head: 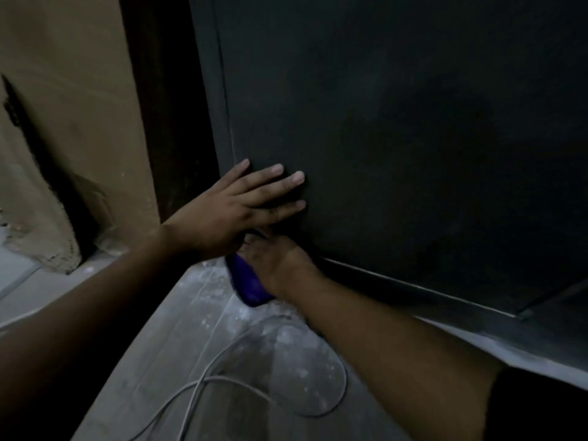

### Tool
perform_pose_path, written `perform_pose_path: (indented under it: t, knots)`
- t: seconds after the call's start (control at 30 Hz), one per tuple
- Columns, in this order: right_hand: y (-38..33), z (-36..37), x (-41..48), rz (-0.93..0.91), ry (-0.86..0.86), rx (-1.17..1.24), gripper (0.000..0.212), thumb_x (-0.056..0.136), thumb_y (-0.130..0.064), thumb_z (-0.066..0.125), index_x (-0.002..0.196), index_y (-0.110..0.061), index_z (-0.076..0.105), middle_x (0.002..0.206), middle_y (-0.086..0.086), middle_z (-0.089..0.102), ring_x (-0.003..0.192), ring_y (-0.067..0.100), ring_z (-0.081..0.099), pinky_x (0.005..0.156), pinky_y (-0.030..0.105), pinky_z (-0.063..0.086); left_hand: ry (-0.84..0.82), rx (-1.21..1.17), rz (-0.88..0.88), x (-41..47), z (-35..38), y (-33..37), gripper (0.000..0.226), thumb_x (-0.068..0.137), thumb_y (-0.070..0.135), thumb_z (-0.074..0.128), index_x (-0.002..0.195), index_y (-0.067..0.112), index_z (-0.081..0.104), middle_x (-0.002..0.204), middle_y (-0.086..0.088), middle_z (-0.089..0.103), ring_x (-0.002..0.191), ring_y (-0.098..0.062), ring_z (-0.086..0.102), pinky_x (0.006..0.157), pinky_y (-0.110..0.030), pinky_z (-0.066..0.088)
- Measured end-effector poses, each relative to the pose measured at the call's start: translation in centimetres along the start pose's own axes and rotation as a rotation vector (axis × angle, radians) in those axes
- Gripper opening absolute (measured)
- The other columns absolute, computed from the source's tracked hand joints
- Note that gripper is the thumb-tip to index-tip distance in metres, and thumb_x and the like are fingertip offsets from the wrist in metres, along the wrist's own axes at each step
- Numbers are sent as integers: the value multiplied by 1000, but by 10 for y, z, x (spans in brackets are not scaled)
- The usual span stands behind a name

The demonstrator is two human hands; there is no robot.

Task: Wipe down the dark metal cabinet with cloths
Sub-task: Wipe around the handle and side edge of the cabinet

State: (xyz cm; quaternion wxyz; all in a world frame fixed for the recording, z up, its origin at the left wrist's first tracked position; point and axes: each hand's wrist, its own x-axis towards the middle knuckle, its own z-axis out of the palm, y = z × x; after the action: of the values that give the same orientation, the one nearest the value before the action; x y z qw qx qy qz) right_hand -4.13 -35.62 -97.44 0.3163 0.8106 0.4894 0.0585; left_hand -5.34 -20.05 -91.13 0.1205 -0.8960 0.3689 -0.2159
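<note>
Dark metal cabinet (397, 128), matt and nearly black, is filling most of what I am seeing, and I am working at its lower left corner. I am pressing my left hand (235, 211) flat against the cabinet's front, just beside its left edge, with the fingers (273, 173) lying straight and spread a little apart. My right hand (273, 259) is sitting directly beneath it, at the cabinet's bottom corner, and the two hands are overlapping so that my right fingertips are hiding under my left palm. With that right hand I am gripping a bunched purple cloth (249, 286), which is hanging out below and to the left of my palm, over the floor. Whether the cloth is touching the metal at this moment I cannot tell.

Below the cabinet a grey, dusty floor (178, 329) is showing pale powdery patches, and a thin white cable (203, 377) is lying on it in a loose loop between my forearms. To the left a tan wall (63, 90) with crumbling plaster at its foot is standing, apart from the cabinet's side.
</note>
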Motion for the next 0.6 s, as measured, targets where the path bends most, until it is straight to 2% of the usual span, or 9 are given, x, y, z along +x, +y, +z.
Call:
perform_pose_path:
  t: [0.07,0.13,0.2,0.3,0.37,0.43,0.5,0.53,0.6]
  knots:
    - [-4,2,7,-2,-4,-61,58,108,-31,20,159,-7,2,168,2,1,154,19,-5,122,40,-5,-25,8,-4,3,-3,-3,95,80,17,62,158,37,12,168,6,-3,153,-16,-11,122,-38,-15]
    - [0,14,-3,4,1,-74,60,108,-32,22,159,-8,3,168,2,1,154,18,-5,122,40,-7,-20,-33,-1,5,-5,-4,80,84,20,41,157,37,14,168,7,-2,153,-15,-11,122,-36,-15]
    - [5,28,-23,-3,-5,-68,62,106,-35,25,159,-8,5,168,1,4,154,16,-5,121,41,-10,-42,-40,-24,5,-7,-1,81,80,17,29,157,37,14,168,8,-2,154,-15,-9,123,-38,-12]
    - [21,43,-63,-29,-69,-75,73,103,-45,35,159,-9,7,168,0,5,154,15,-6,117,41,-18,-53,42,-83,1,-10,11,83,78,16,31,157,35,17,168,5,3,154,-21,2,122,-52,6]
    - [37,55,-102,-13,-100,-32,72,103,-42,36,160,-11,6,168,-1,1,154,15,-7,109,38,-23,-44,88,-124,2,-20,22,80,77,18,32,156,31,23,167,3,11,152,-25,17,118,-61,18]
    - [51,68,-145,28,-21,-2,73,95,-40,49,158,-15,23,166,-3,16,153,12,9,112,40,-18,-6,111,-138,6,-35,31,77,81,20,35,157,26,23,166,1,17,148,-29,26,116,-64,22]
    - [65,76,-188,79,23,-7,81,70,-47,75,143,-19,54,153,-4,46,142,13,40,117,41,-2,56,149,-87,17,-53,43,71,87,22,40,156,23,25,165,0,20,146,-30,29,115,-65,22]
    - [72,82,-211,87,49,11,88,58,-49,83,137,-18,61,147,-3,53,138,14,47,117,41,5,88,176,-43,27,-62,51,69,89,23,42,155,23,26,164,-1,20,146,-29,29,115,-66,22]
    - [85,87,-255,132,49,6,94,47,-43,90,134,-18,64,145,-2,55,136,15,47,118,40,6,136,196,28,52,-79,70,67,90,25,44,155,23,27,163,-1,20,146,-28,28,115,-66,21]
